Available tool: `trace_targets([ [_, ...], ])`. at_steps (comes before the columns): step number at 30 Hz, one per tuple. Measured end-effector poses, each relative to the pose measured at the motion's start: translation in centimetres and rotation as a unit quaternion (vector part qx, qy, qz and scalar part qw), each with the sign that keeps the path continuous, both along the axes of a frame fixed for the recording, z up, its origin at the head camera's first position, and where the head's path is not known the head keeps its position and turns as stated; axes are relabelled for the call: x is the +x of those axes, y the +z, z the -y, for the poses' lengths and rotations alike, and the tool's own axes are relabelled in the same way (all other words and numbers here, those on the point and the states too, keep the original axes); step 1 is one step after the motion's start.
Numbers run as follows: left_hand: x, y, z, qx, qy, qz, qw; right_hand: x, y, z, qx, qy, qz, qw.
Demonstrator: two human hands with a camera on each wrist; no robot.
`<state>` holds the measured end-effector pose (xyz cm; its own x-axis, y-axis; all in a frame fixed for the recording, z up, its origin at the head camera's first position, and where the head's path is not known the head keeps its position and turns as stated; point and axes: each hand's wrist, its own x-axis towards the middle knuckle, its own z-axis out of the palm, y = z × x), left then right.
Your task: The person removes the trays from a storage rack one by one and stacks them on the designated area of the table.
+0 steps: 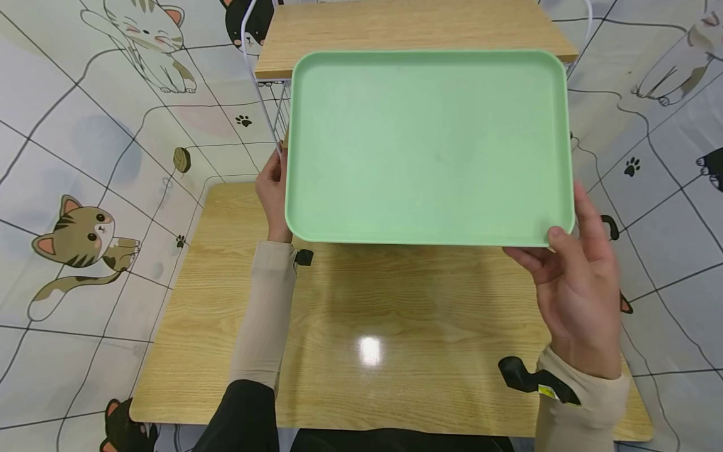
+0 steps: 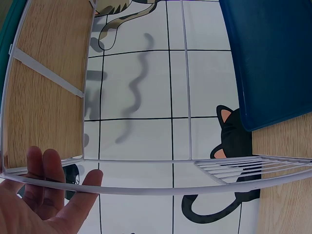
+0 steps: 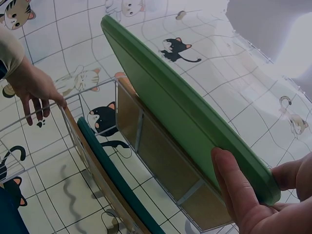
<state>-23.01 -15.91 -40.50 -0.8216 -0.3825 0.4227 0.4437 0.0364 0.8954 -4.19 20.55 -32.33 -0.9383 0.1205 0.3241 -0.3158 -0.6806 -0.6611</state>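
Observation:
A light green rectangular tray [image 1: 429, 150] is held up over the far part of the table, its flat face toward the head camera. My right hand [image 1: 582, 282] grips its near right corner, with the thumb on the face and other fingers behind the edge. At the tray's left side, my left hand [image 1: 275, 194] holds the white wire rack [image 2: 146, 190] by its frame. In the left wrist view the fingers pass behind the wire; the rest of that grip is partly hidden. The rack's top wooden board [image 1: 418, 25] lies just beyond the tray.
A teal tray [image 3: 112, 165] lies on a lower board inside the rack. Another dark blue tray [image 2: 278, 58] shows beside a wooden surface. The wooden table [image 1: 395, 326] is walled by cat-patterned panels [image 1: 107, 301] on its left and right.

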Motion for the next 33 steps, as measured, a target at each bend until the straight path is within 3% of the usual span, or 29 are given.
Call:
trace_targets([
  [3, 0.9, 1.1, -0.3, 0.013, -0.011, 0.007, 0.9998, 0.3, -0.1, 0.1, 0.019, -0.008, 0.008, 1.0],
  [6, 1.7, 2.0, -0.6, 0.021, -0.015, 0.016, 0.9995, 0.5, -0.5, 0.0, -0.004, 0.003, 0.006, 1.0],
  [18, 1.5, 2.6, -0.8, -0.005, 0.011, 0.042, 0.9991, 1.3, -2.7, -0.2, -0.028, 0.035, -0.007, 0.999],
  [29, 1.4, 2.8, -1.0, -0.007, 0.026, 0.051, 0.9983, 1.6, -3.8, -0.2, 0.046, 0.02, 0.01, 0.999],
  [33, 1.3, 2.8, -0.9, -0.001, 0.028, 0.057, 0.998, 1.5, -4.4, -0.1, 0.023, 0.031, 0.009, 0.999],
])
